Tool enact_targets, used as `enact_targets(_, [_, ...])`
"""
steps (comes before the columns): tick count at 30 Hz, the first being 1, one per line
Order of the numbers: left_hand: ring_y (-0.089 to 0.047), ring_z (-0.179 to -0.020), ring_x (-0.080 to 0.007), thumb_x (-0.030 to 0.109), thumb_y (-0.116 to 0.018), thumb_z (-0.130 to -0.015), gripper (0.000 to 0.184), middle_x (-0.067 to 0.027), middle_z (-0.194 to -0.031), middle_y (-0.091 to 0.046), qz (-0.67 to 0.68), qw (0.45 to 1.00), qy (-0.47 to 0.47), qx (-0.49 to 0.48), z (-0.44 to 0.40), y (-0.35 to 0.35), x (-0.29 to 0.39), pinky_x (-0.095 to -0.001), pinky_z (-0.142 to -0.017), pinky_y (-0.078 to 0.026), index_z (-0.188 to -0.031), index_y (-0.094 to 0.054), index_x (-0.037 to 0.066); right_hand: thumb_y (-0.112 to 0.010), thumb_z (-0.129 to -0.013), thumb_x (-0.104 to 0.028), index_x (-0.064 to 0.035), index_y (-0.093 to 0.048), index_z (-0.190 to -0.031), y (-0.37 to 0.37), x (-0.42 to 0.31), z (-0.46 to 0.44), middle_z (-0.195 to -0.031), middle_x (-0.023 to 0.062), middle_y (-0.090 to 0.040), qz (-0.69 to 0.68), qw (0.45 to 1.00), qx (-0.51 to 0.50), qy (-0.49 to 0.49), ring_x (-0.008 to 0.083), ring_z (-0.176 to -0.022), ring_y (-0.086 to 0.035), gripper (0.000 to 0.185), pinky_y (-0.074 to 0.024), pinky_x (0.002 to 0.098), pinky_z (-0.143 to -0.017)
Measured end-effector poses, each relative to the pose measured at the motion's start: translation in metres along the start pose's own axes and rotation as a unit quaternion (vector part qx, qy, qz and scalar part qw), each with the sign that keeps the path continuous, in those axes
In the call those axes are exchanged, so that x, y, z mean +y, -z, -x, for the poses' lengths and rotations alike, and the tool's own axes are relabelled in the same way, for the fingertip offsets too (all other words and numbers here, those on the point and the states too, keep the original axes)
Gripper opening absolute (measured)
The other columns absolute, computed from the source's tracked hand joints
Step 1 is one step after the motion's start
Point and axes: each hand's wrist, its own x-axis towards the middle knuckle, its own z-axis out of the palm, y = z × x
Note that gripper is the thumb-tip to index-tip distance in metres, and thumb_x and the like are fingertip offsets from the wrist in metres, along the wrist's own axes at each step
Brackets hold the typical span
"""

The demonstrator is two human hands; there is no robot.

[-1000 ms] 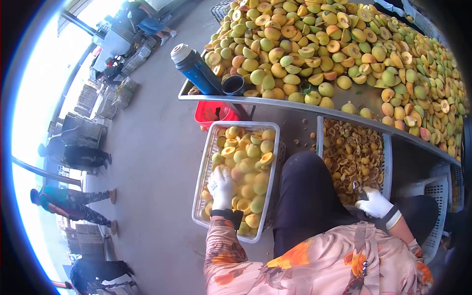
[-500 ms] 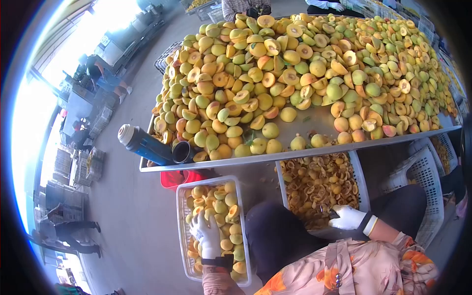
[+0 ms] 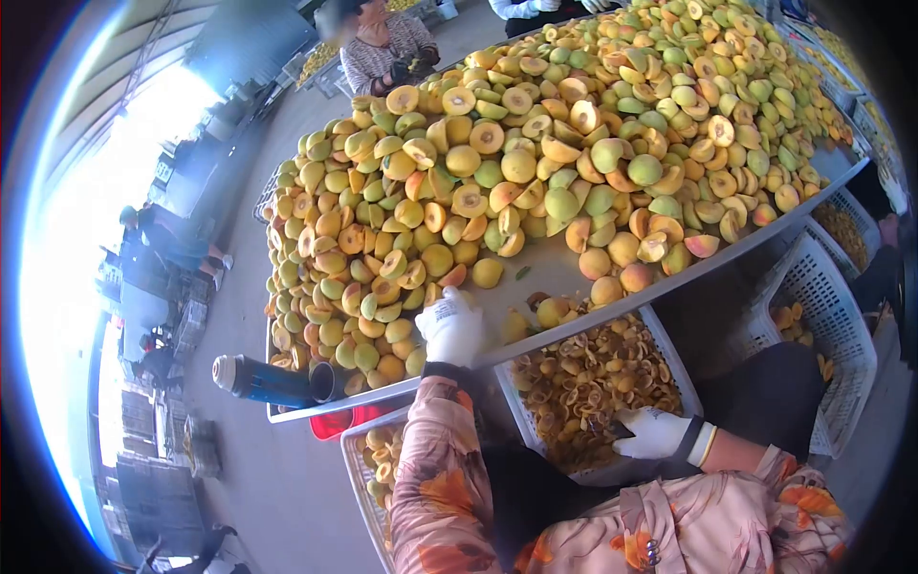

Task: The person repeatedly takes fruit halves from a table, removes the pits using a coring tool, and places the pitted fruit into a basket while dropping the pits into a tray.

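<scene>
My left hand point(image 3: 451, 328), in a white glove, reaches over the near rim of the metal table point(image 3: 545, 337) and lies against the heap of yellow-green peaches point(image 3: 497, 167), many cut in halves. Its fingertips are partly hidden and blurred, so any grip is unclear. Low over a crate of brown-yellow peach scraps point(image 3: 593, 383), my right hand point(image 3: 652, 432), also gloved, has its fingers closed around something small and dark that I cannot make out. Partly behind my left sleeve stands a white crate of peach halves point(image 3: 381, 469).
A blue thermos point(image 3: 273, 381) and a dark cup point(image 3: 325, 383) lie at the table's left corner, above a red container point(image 3: 333, 423). White crates point(image 3: 827, 325) stand at right. Across the table, a person in a patterned top point(image 3: 382, 57) works; another's gloved hands show farther right.
My left hand has left the crate of peach halves and moved up and forward to the heap on the table. My right hand stays over the scraps. The view has shifted and turned.
</scene>
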Motion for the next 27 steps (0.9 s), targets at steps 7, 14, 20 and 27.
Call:
enact_targets(7, [-0.07,-0.083,-0.016,0.031,-0.068,-0.097,0.047,-0.0084,-0.1,-0.072,0.632,0.775,-0.01,-0.005,0.07,0.049,-0.012,-0.0253,-0.071,-0.054,-0.125,-0.059,-0.005,-0.066,-0.09,-0.032,0.0037,-0.059,-0.116,0.011,-0.008,0.007,-0.099,0.0308,-0.068,-0.063,0.989,0.098,0.089,0.0477,-0.095,-0.067,0.045,-0.0533,0.0519,-0.085])
enact_targets(14, [-0.065,-0.108,-0.0261,0.041,-0.067,-0.097,0.055,-0.0161,-0.128,-0.064,0.9,0.388,-0.094,-0.175,0.193,0.061,0.027,-0.0374,-0.081,-0.056,-0.138,-0.056,0.006,-0.067,-0.089,-0.023,-0.0036,-0.052,-0.106,0.032,-0.073,0.033,-0.074,0.0246,-0.066,-0.052,0.941,0.248,0.224,0.0456,-0.072,-0.067,0.03,-0.0513,0.0542,-0.063])
enact_targets(20, [-0.064,-0.108,-0.0249,0.042,-0.062,-0.098,0.062,-0.015,-0.126,-0.063,0.895,0.421,-0.072,-0.124,0.262,0.076,0.073,-0.0374,-0.085,-0.055,-0.145,-0.049,0.004,-0.071,-0.086,-0.014,0.0024,-0.052,-0.109,0.026,-0.094,0.068,-0.073,0.0236,-0.065,-0.057,0.912,0.297,0.278,0.0441,-0.07,-0.067,0.034,-0.0509,0.0497,-0.06])
enact_targets(27, [-0.063,-0.106,-0.0216,0.047,-0.058,-0.099,0.063,-0.0112,-0.123,-0.064,0.863,0.498,-0.079,-0.013,0.298,0.084,0.1,-0.0332,-0.087,-0.052,-0.143,-0.05,0.001,-0.069,-0.088,-0.012,0.0013,-0.053,-0.115,0.009,-0.095,0.101,-0.083,0.0253,-0.068,-0.045,0.904,0.318,0.281,0.0438,-0.08,-0.069,0.034,-0.0536,0.0491,-0.067])
